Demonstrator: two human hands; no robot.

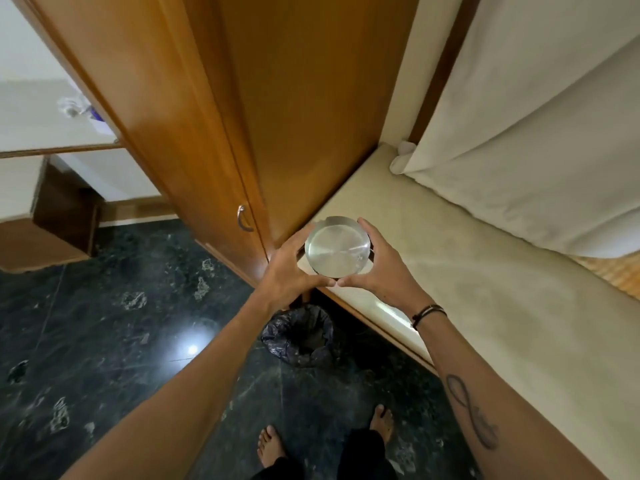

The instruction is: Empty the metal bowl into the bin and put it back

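Head view, looking down: both hands clasp a round metal bowl [336, 246], a shallow polished steel dish with a flat, brushed bottom and a low curved wall that shows nothing inside. The left hand [290, 268] wraps the bowl's left side and the right hand [377, 265] its right side, thumbs meeting at the near rim, fingers curled around the far edge. Whether the bowl rests on the surface beneath or is held just above it cannot be told. Under and to the right of the bowl runs a cream counter [485, 306], smooth and matte, with a wooden edge along its near side. Just beyond the bowl stands a tall wooden cabinet [214, 116], glossy honey-brown, its door carrying a small curved metal handle [244, 218] to the bowl's left. Nearer than the bowl, down on the floor and close against the counter's edge, sits a small round bin [300, 336] lined with a crinkled dark plastic bag, partly hidden by the left forearm. The floor [104, 323] is dark green polished stone with pale flecks and a bright light reflection. Far right of the bowl hangs a white curtain [536, 116] in soft folds. A dark cord bracelet [427, 313] circles the right wrist.
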